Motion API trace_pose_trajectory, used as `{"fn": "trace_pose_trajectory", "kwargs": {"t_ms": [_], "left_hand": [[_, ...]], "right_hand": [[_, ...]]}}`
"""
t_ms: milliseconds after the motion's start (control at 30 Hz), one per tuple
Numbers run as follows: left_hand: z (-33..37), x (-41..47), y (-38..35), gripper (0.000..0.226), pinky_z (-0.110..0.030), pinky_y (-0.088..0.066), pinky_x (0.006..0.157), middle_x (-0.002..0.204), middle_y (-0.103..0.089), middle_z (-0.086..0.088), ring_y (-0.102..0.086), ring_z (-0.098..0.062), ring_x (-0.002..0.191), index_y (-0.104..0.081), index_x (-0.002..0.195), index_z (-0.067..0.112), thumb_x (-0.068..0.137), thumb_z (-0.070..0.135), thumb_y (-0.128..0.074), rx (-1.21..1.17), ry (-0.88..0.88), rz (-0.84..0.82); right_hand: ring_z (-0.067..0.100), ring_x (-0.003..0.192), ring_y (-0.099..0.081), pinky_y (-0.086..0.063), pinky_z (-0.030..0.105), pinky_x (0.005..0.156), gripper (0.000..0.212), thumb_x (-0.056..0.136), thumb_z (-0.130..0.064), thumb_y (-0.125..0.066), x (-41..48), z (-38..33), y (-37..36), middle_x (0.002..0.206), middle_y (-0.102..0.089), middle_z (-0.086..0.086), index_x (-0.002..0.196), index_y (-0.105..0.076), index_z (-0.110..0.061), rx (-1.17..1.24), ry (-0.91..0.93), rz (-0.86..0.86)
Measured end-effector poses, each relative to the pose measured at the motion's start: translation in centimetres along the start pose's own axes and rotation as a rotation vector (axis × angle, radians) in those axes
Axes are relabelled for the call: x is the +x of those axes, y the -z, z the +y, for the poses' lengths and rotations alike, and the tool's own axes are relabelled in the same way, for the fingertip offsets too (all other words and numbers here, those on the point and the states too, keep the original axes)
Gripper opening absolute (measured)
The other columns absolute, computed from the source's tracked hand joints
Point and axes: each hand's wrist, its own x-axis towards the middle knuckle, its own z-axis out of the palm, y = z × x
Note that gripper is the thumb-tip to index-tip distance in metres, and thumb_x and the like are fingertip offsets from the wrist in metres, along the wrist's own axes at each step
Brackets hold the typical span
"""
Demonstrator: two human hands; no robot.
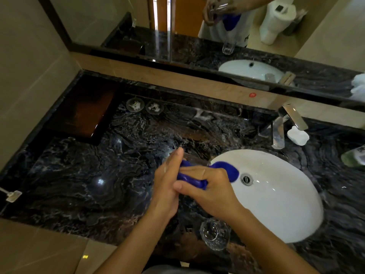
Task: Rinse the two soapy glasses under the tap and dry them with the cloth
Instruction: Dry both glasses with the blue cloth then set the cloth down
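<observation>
1. Cloth (227,170): solid bright blue, no pattern.
2. Sink basin (276,204): plain glossy white; drain (246,178) silver.
3. Countertop (98,175): black marble with swirling grey-white veining and brownish patches.
4. Tray (83,115): glossy dark reddish-brown with a black edge.
5. Standing glass (215,234): clear and colourless, with a faceted pattern.
6. Held glass (197,158): clear; blurred.
7. Tap (292,115): chrome silver.
8. Soap dish (298,135): plain white.
9. Backsplash strip (197,84): beige, bearing one red dot (252,94).
10. Bottle (353,157): green with a white label; print illegible.
11. Two round coasters (134,104): dark with a white-and-yellow motif; detail too small to tell.
</observation>
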Motion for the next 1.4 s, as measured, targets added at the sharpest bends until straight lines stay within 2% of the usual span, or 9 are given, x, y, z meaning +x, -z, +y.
{"fn": "trace_pose_trajectory", "kwargs": {"t_ms": [200, 333, 500, 633, 833, 967, 1133, 1267, 1400], "left_hand": [[-0.7, 0.8, 1.1, 0.053, -0.03, -0.058, 0.076, 0.101, -0.075, -0.006, -0.071, -0.02, 0.089, -0.069, 0.117, 0.015, 0.076, 0.048, -0.076, 0.163, -0.276, -0.07], [-0.3, 0.5, -1.1, 0.083, -0.036, -0.062, 0.074, 0.096, -0.075, -0.017, -0.073, -0.023, 0.083, -0.063, 0.122, 0.002, 0.063, 0.054, -0.09, -0.264, 0.157, 0.02], [0.2, 1.5, -0.9, 0.056, -0.038, -0.06, 0.072, 0.085, -0.068, -0.013, -0.069, -0.026, 0.074, -0.069, 0.089, 0.007, 0.07, 0.059, -0.075, -0.464, 0.314, 0.053], [0.1, 2.9, -0.2, 0.063, -0.038, -0.06, 0.075, 0.105, -0.067, -0.014, -0.068, -0.026, 0.087, -0.063, 0.112, 0.012, 0.071, 0.058, -0.076, -0.314, 0.219, 0.125], [-1.5, 1.8, -1.2, 0.048, -0.021, -0.06, 0.06, 0.084, -0.079, 0.004, -0.076, -0.006, 0.072, -0.065, 0.106, 0.018, 0.103, 0.057, -0.037, -0.241, 0.269, -0.016], [-1.3, 1.3, -1.4, 0.055, -0.027, -0.06, 0.071, 0.102, -0.078, 0.002, -0.075, -0.009, 0.085, -0.078, 0.098, 0.025, 0.103, 0.057, -0.034, -0.258, 0.237, -0.015], [0.2, 1.3, -2.0, 0.07, -0.042, -0.059, 0.076, 0.093, -0.075, -0.013, -0.073, -0.027, 0.083, -0.062, 0.113, 0.012, 0.076, 0.071, -0.053, -0.181, 0.103, 0.013], [0.4, 2.5, -1.3, 0.07, -0.042, -0.057, 0.088, 0.084, -0.073, -0.003, -0.069, -0.021, 0.081, -0.065, 0.095, 0.02, 0.067, 0.084, -0.065, -0.079, 0.146, -0.015], [0.7, 2.6, -1.9, 0.095, -0.05, -0.054, 0.101, 0.097, -0.074, -0.015, -0.071, -0.029, 0.097, -0.067, 0.109, 0.007, 0.056, 0.086, -0.072, -0.126, 0.194, -0.054]], "right_hand": [[0.043, 0.121, -0.063, -0.044, 0.055, 0.112, 0.074, 0.081, -0.06, -0.068, 0.5, -1.5, -0.7, 0.123, -0.068, 0.03, 0.122, -0.069, 0.002, 0.861, -0.745, 0.228], [0.036, 0.113, -0.071, -0.052, 0.049, 0.105, 0.06, 0.086, -0.046, -0.067, 0.8, -2.2, -1.3, 0.117, -0.073, 0.024, 0.122, -0.069, 0.002, 0.921, -0.79, 0.325], [0.032, 0.095, -0.076, -0.063, 0.041, 0.082, 0.035, 0.083, -0.024, -0.073, -1.1, -4.1, 0.1, 0.106, -0.077, 0.022, 0.109, -0.075, -0.001, 0.827, -0.77, 0.321], [0.018, 0.072, -0.072, -0.058, 0.025, 0.06, 0.019, 0.08, -0.035, -0.073, -2.0, -6.2, 2.7, 0.086, -0.08, 0.006, 0.093, -0.084, -0.027, 0.424, -0.45, 0.503], [0.002, 0.144, -0.039, -0.034, 0.04, 0.122, 0.054, 0.094, -0.053, -0.053, 0.8, -2.5, 0.3, 0.15, -0.052, -0.012, 0.14, -0.06, -0.025, -0.718, 0.158, -0.008], [-0.004, 0.153, -0.017, -0.018, 0.02, 0.123, 0.056, 0.098, -0.061, -0.048, 0.9, -2.1, 0.6, 0.164, -0.026, -0.02, 0.15, -0.045, -0.04, -0.553, -0.05, -0.12], [0.003, 0.095, -0.071, -0.053, 0.031, 0.086, 0.036, 0.1, -0.053, -0.05, 0.8, -1.5, 1.5, 0.099, -0.077, -0.016, 0.115, -0.075, -0.031, -0.031, -0.251, 0.246], [0.01, 0.149, -0.037, -0.033, 0.031, 0.121, 0.045, 0.104, -0.036, -0.055, -1.3, -1.5, 0.5, 0.156, -0.047, -0.003, 0.147, -0.053, -0.019, -0.499, 0.201, 0.023], [0.005, 0.145, -0.041, -0.036, 0.027, 0.119, 0.045, 0.105, -0.037, -0.053, -0.4, -0.5, 0.2, 0.153, -0.051, -0.003, 0.145, -0.056, -0.018, -0.603, 0.217, 0.087]]}}
